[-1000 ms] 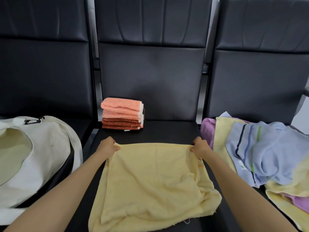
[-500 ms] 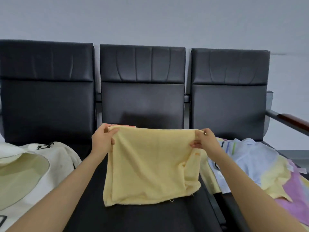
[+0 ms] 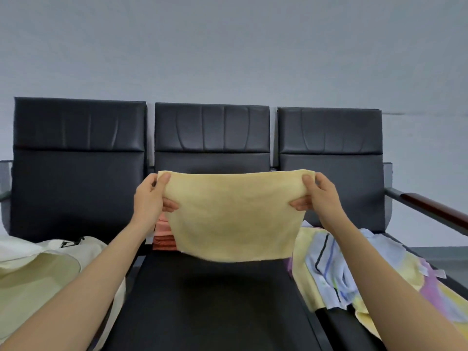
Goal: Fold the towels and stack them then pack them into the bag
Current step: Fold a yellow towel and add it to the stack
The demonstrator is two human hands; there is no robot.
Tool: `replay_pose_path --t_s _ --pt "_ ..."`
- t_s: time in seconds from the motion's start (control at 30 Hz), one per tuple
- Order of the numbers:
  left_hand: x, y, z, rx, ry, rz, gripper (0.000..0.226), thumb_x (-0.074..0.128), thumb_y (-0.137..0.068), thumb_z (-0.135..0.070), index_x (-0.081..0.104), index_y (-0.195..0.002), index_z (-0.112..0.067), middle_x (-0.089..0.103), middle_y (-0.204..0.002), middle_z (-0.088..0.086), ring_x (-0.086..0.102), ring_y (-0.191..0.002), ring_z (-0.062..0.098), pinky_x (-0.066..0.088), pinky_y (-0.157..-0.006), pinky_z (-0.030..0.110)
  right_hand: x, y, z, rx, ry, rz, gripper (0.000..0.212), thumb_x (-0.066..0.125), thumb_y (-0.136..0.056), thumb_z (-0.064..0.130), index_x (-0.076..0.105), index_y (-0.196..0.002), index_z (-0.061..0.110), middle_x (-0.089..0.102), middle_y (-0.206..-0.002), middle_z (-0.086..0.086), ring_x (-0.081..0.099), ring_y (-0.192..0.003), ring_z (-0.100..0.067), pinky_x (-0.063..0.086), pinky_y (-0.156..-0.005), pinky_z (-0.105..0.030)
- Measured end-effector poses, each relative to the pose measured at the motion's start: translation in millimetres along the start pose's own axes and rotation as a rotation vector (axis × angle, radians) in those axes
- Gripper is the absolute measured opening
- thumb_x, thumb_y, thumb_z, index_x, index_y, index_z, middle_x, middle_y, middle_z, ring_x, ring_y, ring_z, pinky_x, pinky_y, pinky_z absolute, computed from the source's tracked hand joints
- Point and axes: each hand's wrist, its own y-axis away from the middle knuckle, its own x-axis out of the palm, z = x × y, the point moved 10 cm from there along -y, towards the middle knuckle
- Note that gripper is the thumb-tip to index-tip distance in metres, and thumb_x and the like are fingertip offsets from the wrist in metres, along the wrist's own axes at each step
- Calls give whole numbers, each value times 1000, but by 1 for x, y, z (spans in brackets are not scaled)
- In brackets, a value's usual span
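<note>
A yellow towel [image 3: 234,214] hangs stretched in the air above the middle black seat [image 3: 215,305]. My left hand [image 3: 152,196] pinches its upper left corner and my right hand [image 3: 317,196] pinches its upper right corner. Behind the towel's lower left edge, a stack of folded orange towels [image 3: 163,235] peeks out at the back of the middle seat, mostly hidden. A cream canvas bag [image 3: 38,269] lies open on the left seat. Unfolded towels [image 3: 354,269] in yellow, pale blue striped and purple are heaped on the right seat.
Three black padded chairs [image 3: 76,173] stand in a row against a grey wall. A wooden armrest [image 3: 435,211] on a metal frame juts out at the far right.
Both hands have lifted the yellow towel off the middle seat and spread it taut in the air. The camera has tilted up, so more of the wall shows.
</note>
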Motion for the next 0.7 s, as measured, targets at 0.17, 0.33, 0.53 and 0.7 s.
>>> replay_pose_path --t_s 0.17,0.33,0.53,0.7 --pt "-3 -7 19 -143 -57 71 35 60 -94 -32 63 -101 3 64 -77 15 65 -47 16 56 -48 25 -1 -5 -9 38 191 -43 32 44 -100 29 52 -104 -2 57 -63 -11 58 -38 -15 47 -39 -24" --pt "5 4 51 -286 -2 190 31 50 -100 -28 58 -112 -1 68 -106 15 73 -82 28 59 -73 34 30 8 -65 404 -8 243 34 42 -102 28 47 -130 10 63 -114 -12 73 -79 -27 60 -70 -38" --pt "0 10 45 -174 16 175 35 47 -101 -27 55 -112 5 67 -111 13 71 -92 22 55 -86 33 40 9 -78 360 -178 217 31 38 -104 30 49 -127 11 60 -126 -9 70 -96 -24 50 -95 -40" --pt "-14 8 36 -135 53 102 34 49 -100 -29 58 -111 2 69 -104 12 73 -86 22 57 -82 31 43 10 -65 302 -197 219 33 40 -103 29 49 -130 12 62 -124 -9 71 -96 -24 49 -99 -40"
